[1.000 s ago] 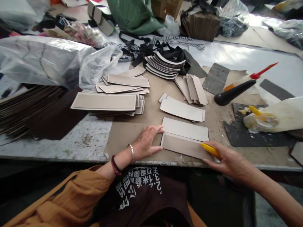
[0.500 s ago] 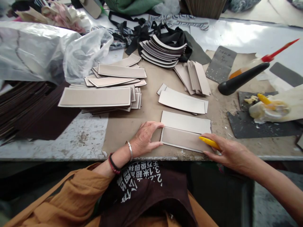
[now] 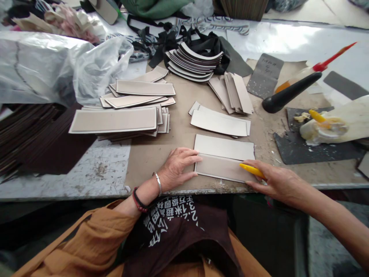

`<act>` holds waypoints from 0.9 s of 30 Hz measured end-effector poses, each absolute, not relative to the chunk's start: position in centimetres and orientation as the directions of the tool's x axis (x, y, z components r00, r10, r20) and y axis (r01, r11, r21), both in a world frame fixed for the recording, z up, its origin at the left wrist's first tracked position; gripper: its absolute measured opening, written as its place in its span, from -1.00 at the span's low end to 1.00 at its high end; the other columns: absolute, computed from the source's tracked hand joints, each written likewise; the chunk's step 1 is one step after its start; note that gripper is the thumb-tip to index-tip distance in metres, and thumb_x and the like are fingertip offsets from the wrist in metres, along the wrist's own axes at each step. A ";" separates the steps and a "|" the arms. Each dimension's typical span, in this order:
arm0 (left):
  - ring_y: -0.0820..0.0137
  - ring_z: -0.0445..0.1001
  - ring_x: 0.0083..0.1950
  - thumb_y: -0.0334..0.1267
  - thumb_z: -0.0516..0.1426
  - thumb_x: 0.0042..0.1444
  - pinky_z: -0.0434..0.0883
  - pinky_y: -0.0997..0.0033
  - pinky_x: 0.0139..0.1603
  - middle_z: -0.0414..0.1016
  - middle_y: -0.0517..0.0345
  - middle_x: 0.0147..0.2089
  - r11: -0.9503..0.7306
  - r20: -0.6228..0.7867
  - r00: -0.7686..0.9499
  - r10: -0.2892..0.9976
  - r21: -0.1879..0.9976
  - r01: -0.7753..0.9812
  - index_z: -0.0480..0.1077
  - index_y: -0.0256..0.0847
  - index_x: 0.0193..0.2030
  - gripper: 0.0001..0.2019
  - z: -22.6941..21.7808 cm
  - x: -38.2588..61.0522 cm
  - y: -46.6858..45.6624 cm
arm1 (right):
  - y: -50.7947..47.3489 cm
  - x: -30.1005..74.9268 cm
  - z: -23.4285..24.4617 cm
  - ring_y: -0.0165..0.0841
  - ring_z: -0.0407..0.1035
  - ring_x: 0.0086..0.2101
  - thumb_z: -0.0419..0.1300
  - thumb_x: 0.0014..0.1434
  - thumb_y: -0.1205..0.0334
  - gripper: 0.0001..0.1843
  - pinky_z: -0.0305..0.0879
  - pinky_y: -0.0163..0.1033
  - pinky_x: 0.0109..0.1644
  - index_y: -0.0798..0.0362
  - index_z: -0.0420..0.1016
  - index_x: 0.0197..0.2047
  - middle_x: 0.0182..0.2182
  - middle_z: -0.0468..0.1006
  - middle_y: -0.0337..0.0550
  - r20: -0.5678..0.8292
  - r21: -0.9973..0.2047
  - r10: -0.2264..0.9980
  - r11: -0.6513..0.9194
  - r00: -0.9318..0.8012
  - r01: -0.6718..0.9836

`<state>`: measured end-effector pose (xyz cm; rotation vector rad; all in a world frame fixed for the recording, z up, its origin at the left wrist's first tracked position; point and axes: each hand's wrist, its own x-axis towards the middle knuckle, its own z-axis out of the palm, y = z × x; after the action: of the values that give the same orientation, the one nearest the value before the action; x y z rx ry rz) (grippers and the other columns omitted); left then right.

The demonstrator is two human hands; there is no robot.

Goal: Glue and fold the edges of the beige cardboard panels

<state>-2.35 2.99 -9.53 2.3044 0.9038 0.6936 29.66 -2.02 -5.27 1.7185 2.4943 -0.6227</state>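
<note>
A beige rectangular strip with a pale border (image 3: 220, 167) lies near the table's front edge, along the lower side of a plain off-white strip (image 3: 225, 147). My left hand (image 3: 179, 166) is open at its left end, thumb and fingers apart, fingertips touching the short edge. At the right end is my right hand (image 3: 266, 177), fingers closed around a yellow stick-like tool (image 3: 252, 170) whose tip points left over the strip. That hand's thumb and fingertips also touch the strip's end, which they partly cover.
Stacked bordered strips (image 3: 113, 120) lie to the left, more off-white strips (image 3: 219, 122) just beyond. Curved pieces (image 3: 193, 63) are piled farther back. On the right are a black tapered tool (image 3: 291, 93), a red-tipped bottle (image 3: 319, 67) and a glue-smeared container (image 3: 351, 119). Dark sheets (image 3: 57, 146) sit far left.
The left fingers have shifted slightly onto the end of the beige strip. The right hand keeps the yellow tool at the other end. The whole view has moved a little.
</note>
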 end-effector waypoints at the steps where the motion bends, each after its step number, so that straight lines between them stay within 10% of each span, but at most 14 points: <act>1: 0.24 0.27 0.07 -0.23 0.18 0.05 0.24 0.12 0.10 0.39 0.05 0.07 -0.630 0.258 0.650 0.714 0.643 0.436 0.38 -0.12 -0.03 -0.69 -9.6 -2.4 3.0 | -2.0 29.6 -5.3 -0.14 0.43 -0.15 0.14 0.08 0.09 -0.47 0.37 -0.11 -0.09 0.02 0.26 0.13 0.00 0.44 -0.04 -0.272 -0.295 0.884 0.299 -0.380 0.908; 27: 0.22 0.22 0.07 -0.26 0.14 0.10 0.27 0.05 0.05 0.36 -0.02 0.07 -0.702 0.289 0.690 0.664 0.559 0.442 0.46 -0.12 -0.09 -0.77 -9.4 -2.3 2.8 | -2.3 29.4 -5.5 -0.16 0.34 -0.01 0.06 0.16 0.17 -0.50 0.29 -0.09 0.03 0.09 0.22 0.17 0.06 0.38 0.04 -0.288 -0.279 0.875 0.312 -0.389 0.908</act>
<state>-2.32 2.82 -9.41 2.4499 0.8546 0.6666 29.43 -2.32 -5.47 1.6874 2.4768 -0.6146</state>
